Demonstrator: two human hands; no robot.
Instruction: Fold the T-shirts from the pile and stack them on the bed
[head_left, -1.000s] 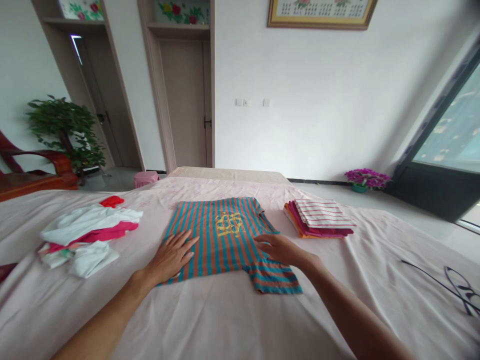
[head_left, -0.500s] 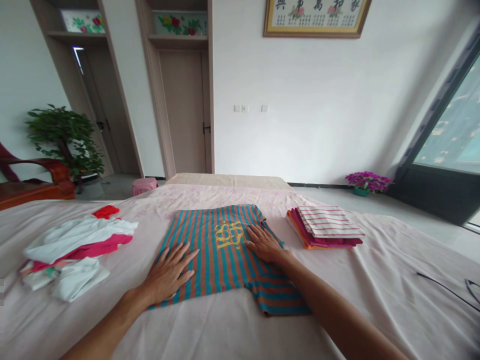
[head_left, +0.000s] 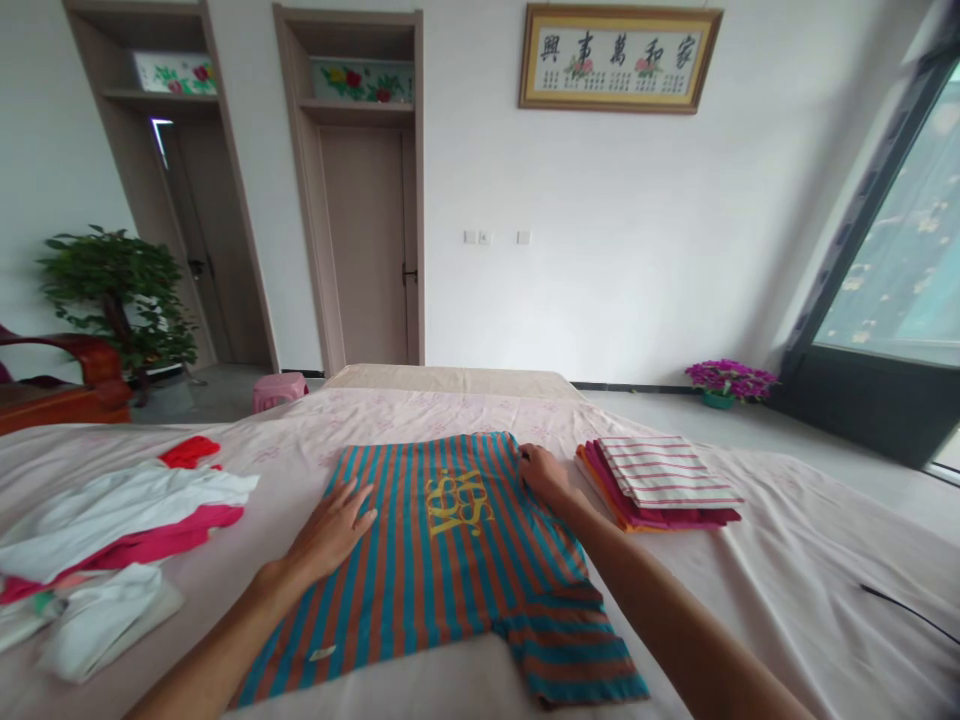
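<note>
A T-shirt (head_left: 405, 570) with teal and brown vertical stripes and yellow lettering lies spread on the bed. One short sleeve points toward me at the lower right, and a small white label shows near the lower left hem. My left hand (head_left: 334, 530) rests on the shirt's left side with its fingers stretched out. At the shirt's far right edge, my right hand (head_left: 546, 475) has its fingers curled in on the fabric; the fingertips are partly hidden. Right of that hand sits a stack of folded clothes (head_left: 667, 475), with a white red-striped piece on top.
A loose heap of white, pink and red clothes (head_left: 127, 520) lies on the left of the pale bed sheet (head_left: 795, 580). A thin black cord-like object (head_left: 907, 607) is at the right. Beyond the bed are a pink stool (head_left: 279, 391) and purple flowers (head_left: 729, 380).
My right hand has gone from lying flat by the lettering to curling at the shirt's far right edge. My left hand has slid away from me along the left side. The view has tilted up.
</note>
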